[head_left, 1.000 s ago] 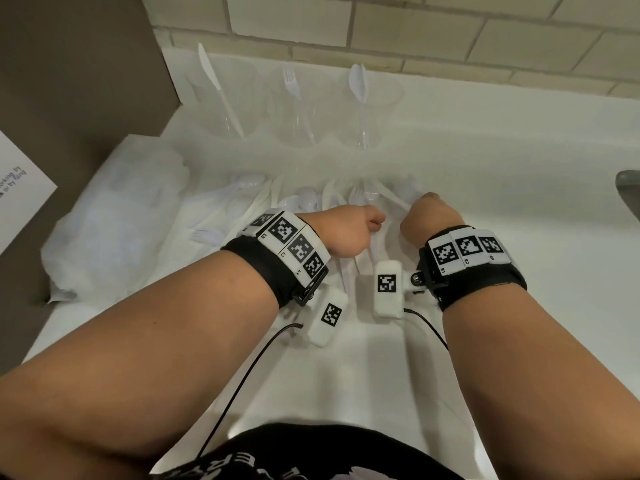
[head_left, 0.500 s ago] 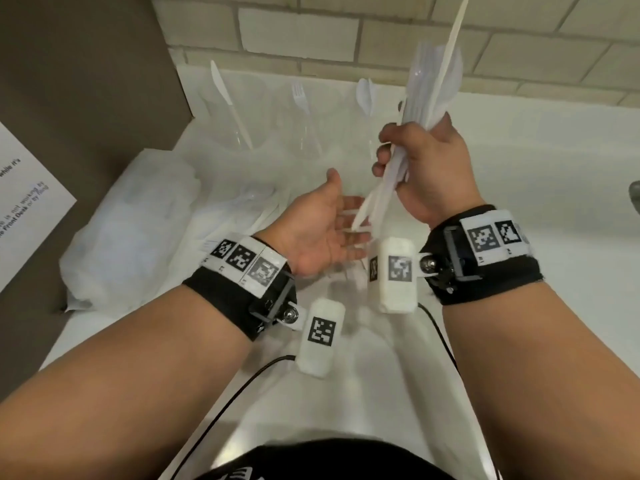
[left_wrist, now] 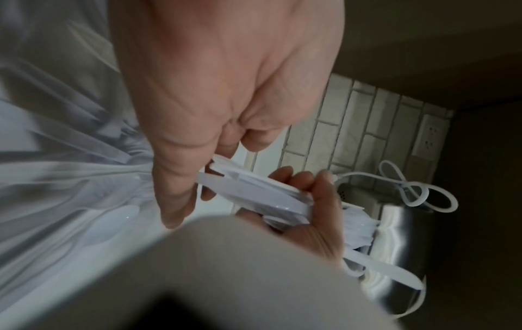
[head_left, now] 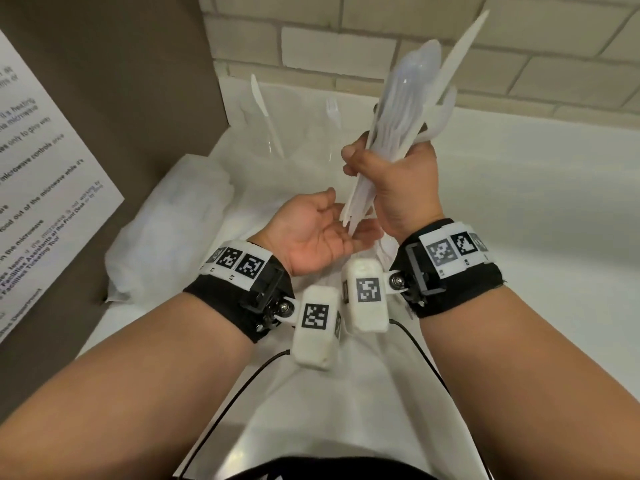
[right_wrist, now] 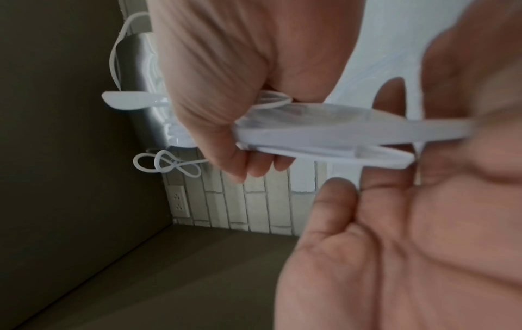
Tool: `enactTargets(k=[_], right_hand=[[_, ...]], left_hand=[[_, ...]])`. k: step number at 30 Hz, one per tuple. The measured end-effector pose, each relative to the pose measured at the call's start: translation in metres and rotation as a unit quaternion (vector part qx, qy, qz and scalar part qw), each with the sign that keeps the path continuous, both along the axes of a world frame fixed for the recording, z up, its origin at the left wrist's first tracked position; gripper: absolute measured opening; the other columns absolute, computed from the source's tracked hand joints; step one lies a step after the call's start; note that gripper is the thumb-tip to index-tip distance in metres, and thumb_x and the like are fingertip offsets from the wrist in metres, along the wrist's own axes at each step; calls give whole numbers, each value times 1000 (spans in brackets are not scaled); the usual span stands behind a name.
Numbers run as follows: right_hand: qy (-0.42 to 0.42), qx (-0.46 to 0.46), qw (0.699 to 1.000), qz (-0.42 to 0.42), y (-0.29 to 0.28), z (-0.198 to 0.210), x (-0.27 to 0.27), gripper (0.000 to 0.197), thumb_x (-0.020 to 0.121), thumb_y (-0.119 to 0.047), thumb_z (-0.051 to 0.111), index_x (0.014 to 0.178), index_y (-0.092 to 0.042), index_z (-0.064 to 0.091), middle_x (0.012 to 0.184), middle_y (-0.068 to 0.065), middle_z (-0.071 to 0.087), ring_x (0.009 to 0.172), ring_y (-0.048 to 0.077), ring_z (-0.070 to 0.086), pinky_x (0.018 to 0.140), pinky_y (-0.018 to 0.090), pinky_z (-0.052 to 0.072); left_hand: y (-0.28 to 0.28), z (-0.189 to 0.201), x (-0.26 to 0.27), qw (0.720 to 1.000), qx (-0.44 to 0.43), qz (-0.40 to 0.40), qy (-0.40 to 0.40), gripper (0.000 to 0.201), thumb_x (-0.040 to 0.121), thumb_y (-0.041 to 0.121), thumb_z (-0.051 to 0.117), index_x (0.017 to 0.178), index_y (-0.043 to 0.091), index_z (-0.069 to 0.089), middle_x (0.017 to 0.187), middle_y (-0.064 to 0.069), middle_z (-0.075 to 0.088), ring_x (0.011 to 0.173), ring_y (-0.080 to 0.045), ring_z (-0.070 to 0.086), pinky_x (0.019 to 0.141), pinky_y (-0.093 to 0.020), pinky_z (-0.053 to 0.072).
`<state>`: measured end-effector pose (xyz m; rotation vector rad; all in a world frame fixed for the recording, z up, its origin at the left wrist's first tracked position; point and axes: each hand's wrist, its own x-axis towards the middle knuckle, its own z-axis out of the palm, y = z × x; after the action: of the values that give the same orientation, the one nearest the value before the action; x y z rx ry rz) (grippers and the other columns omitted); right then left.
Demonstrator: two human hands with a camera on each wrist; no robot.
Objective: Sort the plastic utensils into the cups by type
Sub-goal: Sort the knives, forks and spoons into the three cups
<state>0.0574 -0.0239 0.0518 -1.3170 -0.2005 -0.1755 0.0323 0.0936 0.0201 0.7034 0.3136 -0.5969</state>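
Observation:
My right hand (head_left: 377, 168) grips a bundle of white plastic utensils (head_left: 412, 109) in its fist, held up over the counter with the heads pointing up and right. My left hand (head_left: 322, 230) lies palm up, fingers relaxed, just under the bundle's handle ends (left_wrist: 254, 194), which touch its fingers. At the back stand clear cups, one with a knife (head_left: 264, 112) and one with a fork (head_left: 333, 110); the bundle hides any further cup. The right wrist view shows the gripped bundle (right_wrist: 324, 134) above my left palm (right_wrist: 409, 245).
A crumpled clear plastic bag (head_left: 173, 230) lies at the left of the white counter (head_left: 519, 202). A brown wall (head_left: 121, 81) with a printed paper sign (head_left: 41, 188) stands to the left. Loose utensils (left_wrist: 70, 178) lie on the counter. A steel appliance (left_wrist: 401, 256) stands to the right.
Both hands were down on the utensil pile. My right hand has lifted a bundle up off the counter, and my left hand has turned palm up beneath its handle ends.

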Motion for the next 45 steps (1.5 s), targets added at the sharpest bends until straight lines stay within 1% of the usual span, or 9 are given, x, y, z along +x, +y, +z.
enactTargets(k=[6,12,17,23,26,29,38,41,45], right_hand=[[31,-52,998,31,5,-9,0,21,65,3,76,67,-17,68,69,6,67,71,26,66,80,51,57],[75,-100,989,79,13,-14,0,26,68,6,75,86,-9,67,77,4,69,73,19,68,70,37,58],[58,-96,988,108,17,-13,5,29,79,5,70,104,-5,62,82,10,67,71,22,67,68,34,56],[86,-215,942,245,31,-27,-9,20,79,3,72,95,4,60,64,4,60,49,19,54,57,32,50],[107,-217,927,288,39,-31,-12,28,77,5,73,100,4,59,65,8,59,49,21,54,59,33,49],[122,-220,913,323,43,-29,-9,32,74,7,75,100,-2,58,63,8,61,51,23,57,61,34,51],[174,-165,911,335,59,-19,4,15,80,5,70,86,-5,60,61,1,60,52,16,59,57,32,52],[190,-140,915,326,67,-17,8,17,78,7,70,86,-5,61,71,5,59,58,18,59,56,33,51],[163,-189,918,308,76,-12,15,25,71,9,73,89,-5,62,78,4,59,58,21,59,52,30,52]], left_hand=[[6,8,-1,998,-17,58,-26,53,103,39,22,115,3,59,114,-23,65,107,-33,61,97,-46,47],[12,4,-2,998,-24,49,-39,66,99,53,19,128,2,51,132,-19,57,123,-29,54,109,-44,36],[26,11,-4,987,87,84,-108,63,95,58,35,133,9,48,108,-8,53,85,-17,53,90,-34,43],[59,45,5,851,307,206,-373,53,83,51,61,129,52,37,146,4,39,136,-13,39,110,-43,35],[67,54,7,778,386,178,-463,50,86,42,58,132,46,37,146,6,38,135,1,33,110,-31,34],[68,51,11,731,450,147,-492,38,92,32,56,129,37,49,136,14,50,130,-7,44,110,-45,37],[78,49,21,809,381,134,-427,23,91,21,51,104,5,62,122,-1,62,104,-4,62,88,-19,46],[85,52,23,772,427,96,-461,34,75,35,70,103,20,61,126,1,60,116,-9,57,98,-25,45],[87,51,29,746,473,133,-449,46,58,33,82,93,23,54,111,-3,64,91,-15,61,86,-37,54]])
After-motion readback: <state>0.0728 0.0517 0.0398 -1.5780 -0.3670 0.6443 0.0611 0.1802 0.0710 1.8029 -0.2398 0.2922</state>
